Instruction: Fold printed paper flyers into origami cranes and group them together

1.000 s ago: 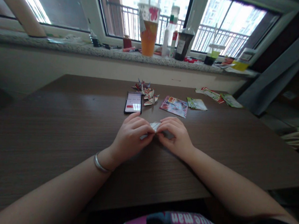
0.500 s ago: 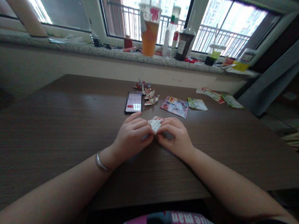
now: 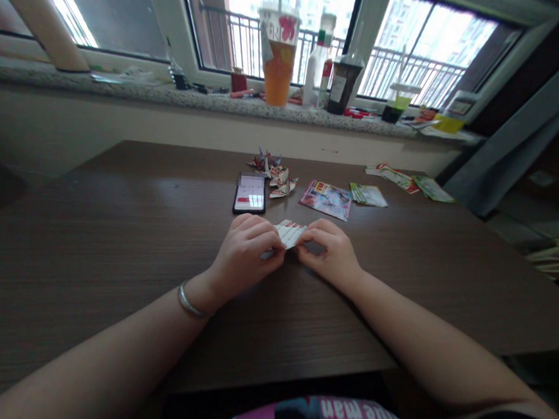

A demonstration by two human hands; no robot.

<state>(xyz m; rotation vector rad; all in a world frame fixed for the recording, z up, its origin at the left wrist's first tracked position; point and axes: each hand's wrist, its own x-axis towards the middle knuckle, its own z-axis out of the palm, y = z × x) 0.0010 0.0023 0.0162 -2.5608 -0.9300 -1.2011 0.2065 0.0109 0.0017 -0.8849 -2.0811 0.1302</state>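
Note:
A small piece of white paper with red print is held between my hands over the brown table. My left hand pinches its near left edge, thumb and forefinger pressed together. On the other side my right hand closes thumb and fingertips on the paper's right edge. Fingers cover parts of the paper, so its full shape is hidden. Just beyond my left hand lies a phone with its screen lit. Several folded paper pieces are heaped to the right of the phone.
A colourful printed packet lies beyond my right hand, beside a small stack of greenish cards. More paper strips rest at the far right. Drink cups and bottles stand on the stone windowsill.
My left forefinger, stretched towards the phone before, is now drawn in. My right fingers have shifted slightly off the paper, and more of its printed face shows.

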